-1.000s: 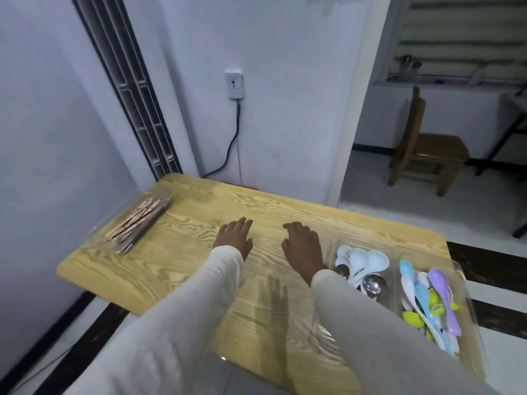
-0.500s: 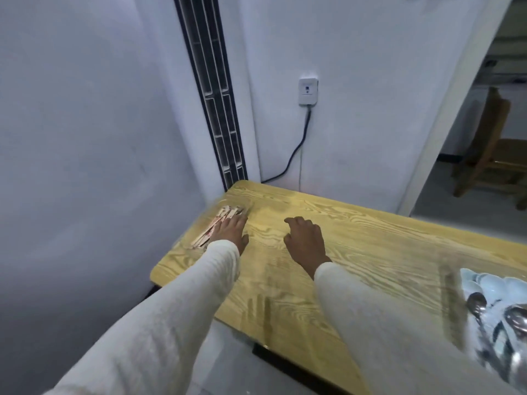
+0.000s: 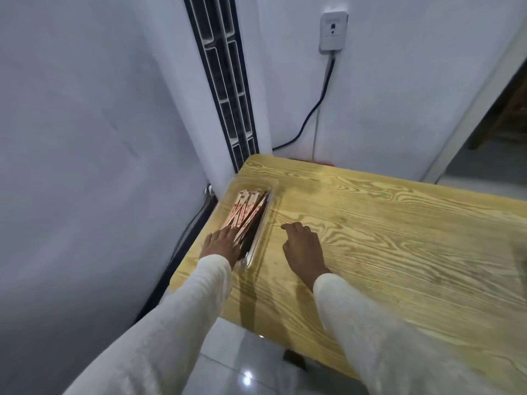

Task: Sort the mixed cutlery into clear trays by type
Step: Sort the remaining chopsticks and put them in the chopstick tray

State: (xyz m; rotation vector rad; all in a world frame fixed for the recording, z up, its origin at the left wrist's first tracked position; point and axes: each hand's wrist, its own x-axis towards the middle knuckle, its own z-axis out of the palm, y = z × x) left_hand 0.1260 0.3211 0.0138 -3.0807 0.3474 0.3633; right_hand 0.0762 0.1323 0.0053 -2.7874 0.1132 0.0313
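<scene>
At the far left corner of the table [image 3: 399, 238] our left hand [image 3: 221, 246] lies flat on chopsticks [image 3: 245, 208], likely light, stiff and slippery, in the clear tray [image 3: 259, 243]; our right hand [image 3: 303, 249] rests loosely curled, empty; we'd pinch them mid-length.

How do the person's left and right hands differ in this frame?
The left hand lies on the near end of the clear tray, fingers stretched over the wrapped chopsticks; the right hand rests on the wooden table beside the tray. The left hand's fingers look straight; the right hand's are loosely curled, holding nothing. Both wear pale sleeves.
</scene>
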